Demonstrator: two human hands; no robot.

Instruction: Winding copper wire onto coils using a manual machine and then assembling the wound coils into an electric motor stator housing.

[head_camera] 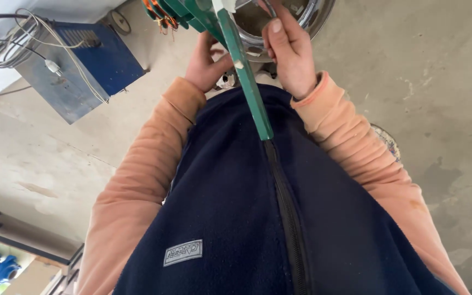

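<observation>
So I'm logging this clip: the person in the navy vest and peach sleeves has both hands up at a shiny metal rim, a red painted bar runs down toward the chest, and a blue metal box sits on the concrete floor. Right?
One detail is off: the bar is green, not red, as the head view shows. The rest stands: the left hand and right hand are up at the shiny metal rim, and the blue metal box sits on the concrete floor.

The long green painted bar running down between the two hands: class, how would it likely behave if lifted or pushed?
The long green painted bar looks straight and flat-sided, so it is probably stiff and unlikely to roll. Chipped paint suggests metal beneath, so likely heavy for its size. It joins green parts at the top, so it may pivot rather than lift freely.
</observation>
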